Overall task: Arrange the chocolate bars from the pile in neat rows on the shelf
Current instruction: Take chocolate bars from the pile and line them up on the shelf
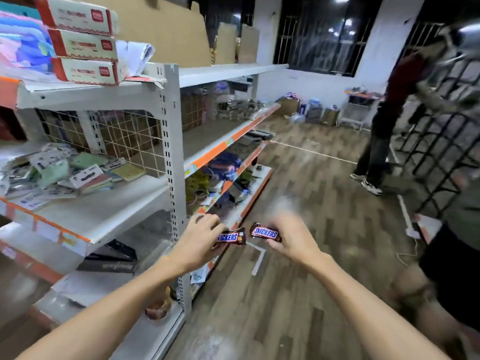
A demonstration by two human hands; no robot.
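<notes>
Light: indoor, moderately bright, from overhead; lamp glare reflected in the dark windows (322, 35).
Blur: motion smear over the right hand (288, 240) and the person (389, 113) at right.
Distortion: wide-angle bending of the shelf (171, 152) uprights.

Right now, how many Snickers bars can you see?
2. The first Snickers bar is in the left hand, the second Snickers bar in the right hand. More may be hidden under the fingers.

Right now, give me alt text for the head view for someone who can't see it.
The left hand grips one Snickers bar and the right hand grips a second bar, side by side beside a white shelf unit. Flat packets lie heaped on its middle shelf.
</notes>
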